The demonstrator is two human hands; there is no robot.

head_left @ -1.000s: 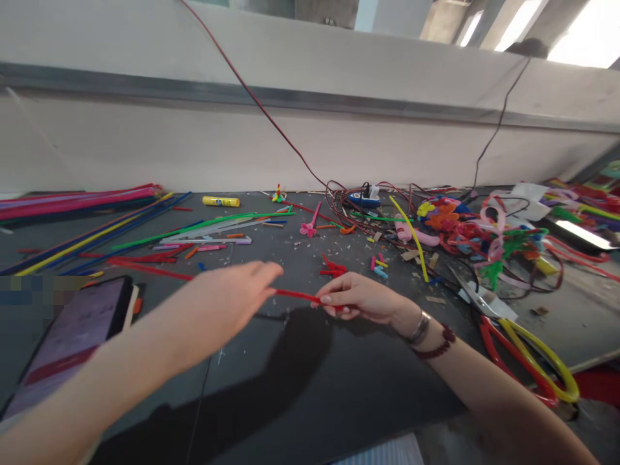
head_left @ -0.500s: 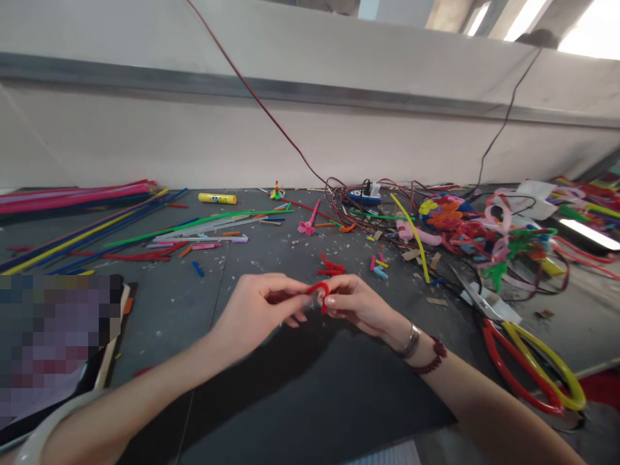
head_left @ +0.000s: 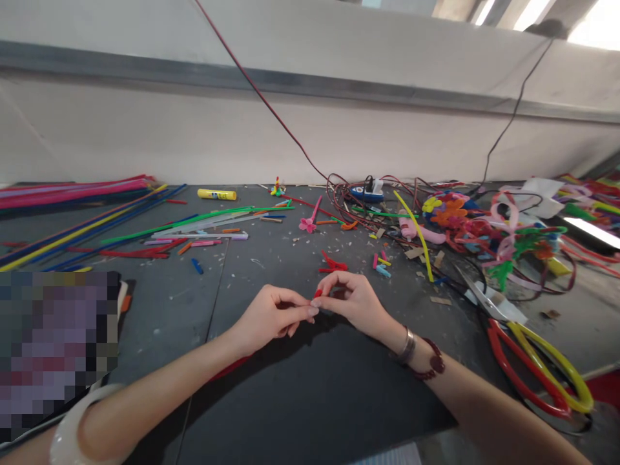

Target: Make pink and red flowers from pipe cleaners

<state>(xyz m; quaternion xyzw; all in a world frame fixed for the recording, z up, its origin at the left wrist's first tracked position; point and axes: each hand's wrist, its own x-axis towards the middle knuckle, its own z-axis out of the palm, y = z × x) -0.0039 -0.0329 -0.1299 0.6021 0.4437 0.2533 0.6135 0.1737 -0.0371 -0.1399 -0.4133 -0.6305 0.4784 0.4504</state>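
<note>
Both hands meet above the dark tabletop and pinch a small red pipe cleaner [head_left: 318, 294]. My right hand [head_left: 356, 302] holds it between thumb and fingertips. On its left side, my left hand [head_left: 271, 315] is closed, thumb and forefinger pressed together on the piece. Fingers hide most of its shape. A red strand [head_left: 230, 369] shows beneath my left forearm; whether it joins the held piece I cannot tell. Just beyond the hands lie bent red pipe cleaner pieces [head_left: 332, 262]. Farther back is a pink pipe cleaner flower [head_left: 308, 223] with a stem.
Scissors [head_left: 527, 361] with red and yellow handles lie at right, near a heap of coloured pipe cleaner shapes [head_left: 455, 216]. Long pipe cleaners [head_left: 87, 194] and a yellow glue stick [head_left: 216, 194] are at back left. Cables run to a blue power strip [head_left: 367, 193]. A blurred-out item [head_left: 53, 349] sits left.
The red loop that stood out between my hands is now mostly covered by my fingers. My left hand has shifted slightly right and closed in against the right fingertips.
</note>
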